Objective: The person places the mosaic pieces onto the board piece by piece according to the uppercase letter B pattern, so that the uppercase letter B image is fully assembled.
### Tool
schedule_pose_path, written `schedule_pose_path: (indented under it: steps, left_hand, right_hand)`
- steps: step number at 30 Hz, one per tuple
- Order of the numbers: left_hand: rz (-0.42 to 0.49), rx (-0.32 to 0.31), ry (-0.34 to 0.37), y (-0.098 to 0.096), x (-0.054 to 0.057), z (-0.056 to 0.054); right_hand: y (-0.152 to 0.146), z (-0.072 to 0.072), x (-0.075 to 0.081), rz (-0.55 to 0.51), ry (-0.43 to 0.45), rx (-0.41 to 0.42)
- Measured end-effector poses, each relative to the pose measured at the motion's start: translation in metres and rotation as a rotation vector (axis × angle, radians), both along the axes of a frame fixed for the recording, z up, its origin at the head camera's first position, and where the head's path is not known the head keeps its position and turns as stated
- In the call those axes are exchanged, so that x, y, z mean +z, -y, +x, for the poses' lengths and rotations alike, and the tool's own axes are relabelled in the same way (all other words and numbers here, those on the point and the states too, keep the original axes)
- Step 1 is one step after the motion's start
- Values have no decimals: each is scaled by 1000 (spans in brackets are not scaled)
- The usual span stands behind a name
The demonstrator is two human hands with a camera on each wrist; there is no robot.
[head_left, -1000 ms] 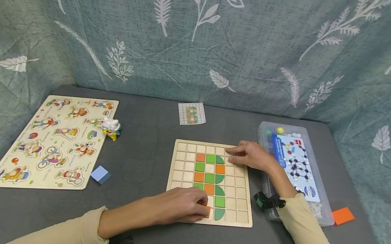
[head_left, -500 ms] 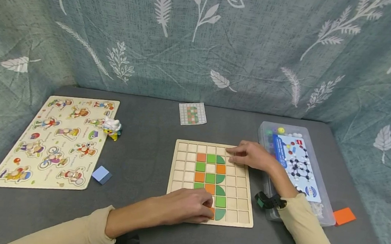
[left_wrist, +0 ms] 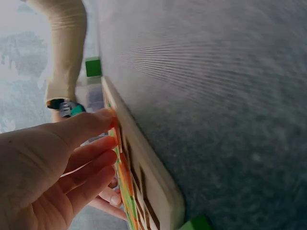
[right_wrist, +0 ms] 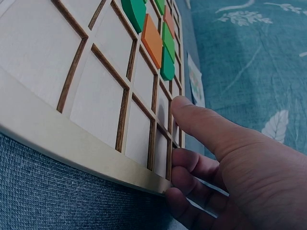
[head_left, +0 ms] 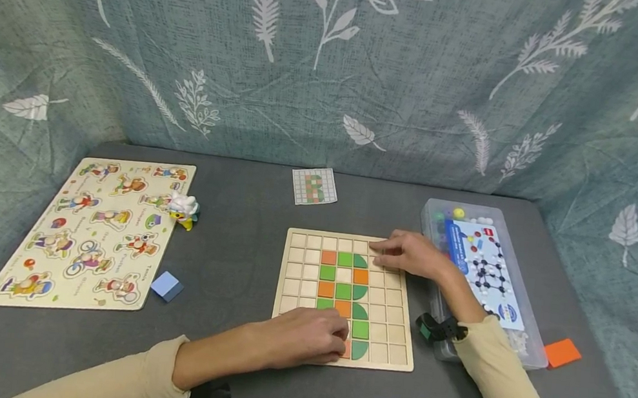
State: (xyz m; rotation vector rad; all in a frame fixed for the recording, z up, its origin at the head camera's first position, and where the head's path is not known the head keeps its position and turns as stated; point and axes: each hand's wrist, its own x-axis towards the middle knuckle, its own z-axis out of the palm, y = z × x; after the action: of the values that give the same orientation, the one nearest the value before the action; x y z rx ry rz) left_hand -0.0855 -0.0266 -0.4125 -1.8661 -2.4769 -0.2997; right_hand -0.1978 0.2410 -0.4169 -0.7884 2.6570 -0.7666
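A wooden grid board [head_left: 408,354] lies in the middle of the table, with green and orange tiles set in several cells. Over its front row, my left hand [head_left: 301,335] pinches an orange square tile [head_left: 347,349] between thumb and fingertips, partly hidden by the fingers. The tile lies low in the row, just left of a dark green rounded tile [head_left: 359,350]. My right hand [head_left: 409,252] rests on the board's far right corner. In the right wrist view its thumb [right_wrist: 201,122] touches the face and the fingers bend near the edge.
A small printed pattern card [head_left: 314,186] lies behind the board. To the left are a picture puzzle board [head_left: 78,264], a small toy figure [head_left: 182,208] and a blue block [head_left: 166,286]. A plastic case [head_left: 536,358] and an orange piece [head_left: 562,353] are at right.
My left hand has moved slightly right with the orange tile, which now sits lower and flatter beside the dark green tile. My right hand stays at the corner.
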Motion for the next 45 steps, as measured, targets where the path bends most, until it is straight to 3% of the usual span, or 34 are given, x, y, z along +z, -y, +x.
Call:
schedule_pose_path:
  steps: [3,6,12,15,18,23,33,45]
  left_hand:
    - [22,6,16,8,3,0]
    - [98,26,77,23,7,-4]
    - [272,167,355,78,3,-11]
    - [303,258,500,105,-7,-7]
    - [321,290,566,124,-15,0]
    - [333,271,570,137,-17,6]
    - [318,218,574,136,-20,10]
    - [277,193,478,132,-23,15]
  right_hand:
    - [2,0,1,-5,3,4]
    - [3,-1,1,-8,10,0]
    - [4,-2,1,8,-2,5]
    - [5,-2,2,4,4,9]
    - [5,-1,2,-4,14,11]
    - [5,-2,1,-1,-1,15]
    - [5,-1,-3,-1,-22,21]
    - [1,2,1,19,-33,14]
